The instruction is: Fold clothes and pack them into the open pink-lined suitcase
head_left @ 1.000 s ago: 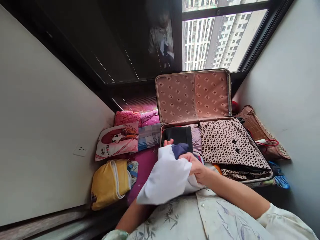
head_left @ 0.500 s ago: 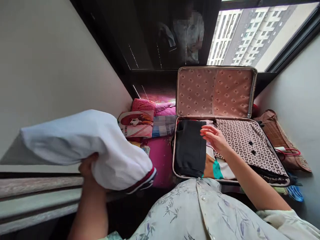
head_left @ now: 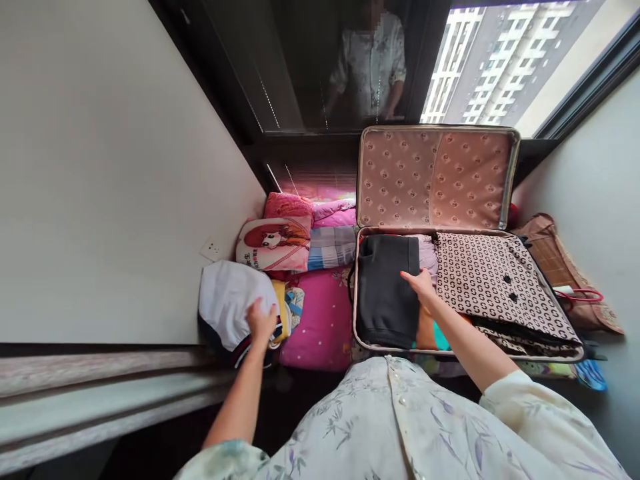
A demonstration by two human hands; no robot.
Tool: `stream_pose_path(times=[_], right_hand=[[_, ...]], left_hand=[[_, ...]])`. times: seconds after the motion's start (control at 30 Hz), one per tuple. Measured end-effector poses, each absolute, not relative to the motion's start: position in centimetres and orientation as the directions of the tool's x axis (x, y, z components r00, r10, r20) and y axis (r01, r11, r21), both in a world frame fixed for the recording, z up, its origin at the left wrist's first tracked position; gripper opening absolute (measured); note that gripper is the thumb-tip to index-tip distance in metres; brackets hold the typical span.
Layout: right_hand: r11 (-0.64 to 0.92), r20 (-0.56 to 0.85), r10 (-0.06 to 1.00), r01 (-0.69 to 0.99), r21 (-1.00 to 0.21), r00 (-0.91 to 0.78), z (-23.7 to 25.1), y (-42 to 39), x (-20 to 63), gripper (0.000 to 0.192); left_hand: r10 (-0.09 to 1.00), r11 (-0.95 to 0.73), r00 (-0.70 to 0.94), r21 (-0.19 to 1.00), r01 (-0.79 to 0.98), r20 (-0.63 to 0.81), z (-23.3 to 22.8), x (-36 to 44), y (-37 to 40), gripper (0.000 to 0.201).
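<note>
Over a bunched white garment with dark striped trim [head_left: 225, 297], my left hand [head_left: 263, 321] has its fingers spread, slightly blurred, near the trim. That garment lies against the wall beside yellow cloth [head_left: 283, 313]. My right hand [head_left: 423, 287] is at the right edge of a folded black garment [head_left: 387, 293] in the open suitcase [head_left: 356, 313]. Its thumb rests on top of the black cloth and the other fingers curl down at the edge, partly hidden. Under my right forearm shows an orange, teal and white garment [head_left: 425, 332].
A patterned fabric divider [head_left: 480, 273] covers the suitcase's right side; the lined lid [head_left: 400, 177] leans up at the window. Left of it lie a cartoon cushion [head_left: 273, 243], a checked cloth [head_left: 330, 248] and magenta bedding [head_left: 320, 320]. A brown bag [head_left: 550, 260] sits by the right wall.
The white garment, held up in my left hand before, now lies by the wall and the left hand has let go. My right hand has come down onto the black garment's edge.
</note>
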State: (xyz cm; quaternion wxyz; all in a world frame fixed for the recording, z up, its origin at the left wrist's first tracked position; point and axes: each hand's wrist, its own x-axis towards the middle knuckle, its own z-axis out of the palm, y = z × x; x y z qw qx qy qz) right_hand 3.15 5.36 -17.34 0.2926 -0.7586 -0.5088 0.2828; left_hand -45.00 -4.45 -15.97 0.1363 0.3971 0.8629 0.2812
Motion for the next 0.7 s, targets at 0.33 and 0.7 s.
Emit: stream_pose_path(times=[0.33, 0.7], right_hand=[[-0.404, -0.258, 0.914, 0.665, -0.628, 0.312, -13.6, 8.6, 0.4, 0.043], [0.035, -0.012, 0.982, 0.241, -0.970, -0.190, -7.2, 2.5, -6.8, 0.035]], left_hand=[[0.992, -0.129, 0.074, 0.790, 0.599, 0.106, -16.1, -26.9, -1.8, 0.027], [0.985, 0.155, -0.089, 0.980, 0.121, -0.145, -15.6, -26.4, 1.4, 0.065]])
